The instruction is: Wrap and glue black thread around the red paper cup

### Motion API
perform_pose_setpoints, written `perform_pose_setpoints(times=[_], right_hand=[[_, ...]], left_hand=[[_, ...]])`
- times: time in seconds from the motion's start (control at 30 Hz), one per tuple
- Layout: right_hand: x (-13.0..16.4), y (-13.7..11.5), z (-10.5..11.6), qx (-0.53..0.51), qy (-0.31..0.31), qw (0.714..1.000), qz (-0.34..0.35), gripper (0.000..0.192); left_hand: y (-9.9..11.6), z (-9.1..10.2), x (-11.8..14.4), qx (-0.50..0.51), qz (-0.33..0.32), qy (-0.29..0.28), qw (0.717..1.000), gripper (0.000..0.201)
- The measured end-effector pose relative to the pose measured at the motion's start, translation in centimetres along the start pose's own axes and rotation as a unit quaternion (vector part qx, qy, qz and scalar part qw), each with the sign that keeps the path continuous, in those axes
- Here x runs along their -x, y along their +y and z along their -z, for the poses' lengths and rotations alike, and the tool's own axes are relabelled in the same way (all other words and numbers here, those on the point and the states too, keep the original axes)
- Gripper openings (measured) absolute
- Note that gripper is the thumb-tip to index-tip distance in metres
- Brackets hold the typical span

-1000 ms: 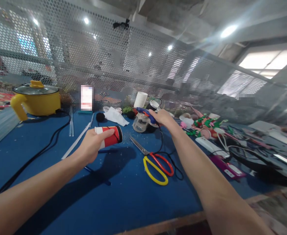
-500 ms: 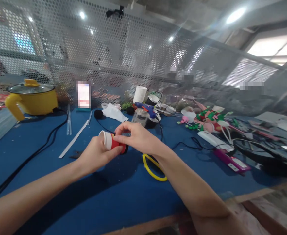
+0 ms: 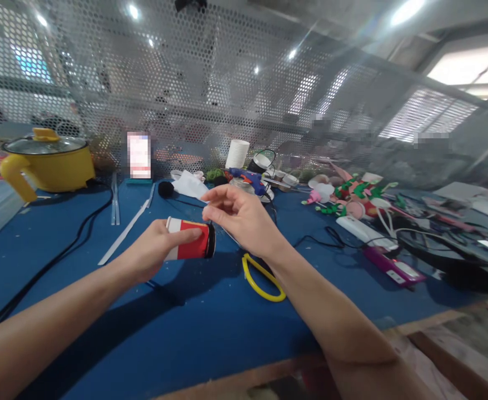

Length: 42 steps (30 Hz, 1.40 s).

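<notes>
In my left hand lies a small paper cup, held on its side above the table. White shows at its left end, a red wrap covers its middle with a bit of yellow on top, and a black band rings the right end. My left thumb presses along the red wrap. Just above the black end is my right hand, its fingers curled with a gap between thumb and index fingertip. I see nothing between them. Yellow-handled scissors rest on the table below my right wrist, partly covered.
On the blue table, a yellow electric pot and a lit phone stand left. A blue glue gun and stacked white cups are behind my hands. A purple device, cables and craft flowers lie right.
My right fingers have come off the red wrap and lifted slightly up and right. The cup has turned to lie more level, showing its red side and black end more fully.
</notes>
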State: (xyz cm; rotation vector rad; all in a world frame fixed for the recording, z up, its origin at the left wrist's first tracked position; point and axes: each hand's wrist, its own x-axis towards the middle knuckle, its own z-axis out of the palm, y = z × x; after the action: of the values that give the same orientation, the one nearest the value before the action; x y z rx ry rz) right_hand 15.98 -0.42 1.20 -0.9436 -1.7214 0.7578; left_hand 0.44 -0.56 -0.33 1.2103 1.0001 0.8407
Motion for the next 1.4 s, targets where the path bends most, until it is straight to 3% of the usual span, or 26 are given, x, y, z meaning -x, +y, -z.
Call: perform_pose_setpoints(times=[0.17,0.37,0.7,1.4], right_hand=[[0.2,-0.2,0.4,-0.018,0.019,1.0,0.013,0.006],[0.2,0.4,0.3,-0.015,0.028,0.999,0.011,0.006],[0.0,0.8,-0.1,-0.011,0.031,0.999,0.002,0.006],[0.2,0.9,-0.2,0.001,0.016,1.0,-0.022,0.007]], left_hand=[[0.4,0.1,-0.1,0.055,0.044,-0.006,0.998,0.01],[0.6,-0.1,0.2,0.047,0.055,-0.01,0.997,0.012],[0.5,-0.3,0.7,-0.023,-0.012,-0.005,1.0,0.02],[0.8,-0.4,1.5,-0.093,-0.081,-0.001,0.992,0.014]])
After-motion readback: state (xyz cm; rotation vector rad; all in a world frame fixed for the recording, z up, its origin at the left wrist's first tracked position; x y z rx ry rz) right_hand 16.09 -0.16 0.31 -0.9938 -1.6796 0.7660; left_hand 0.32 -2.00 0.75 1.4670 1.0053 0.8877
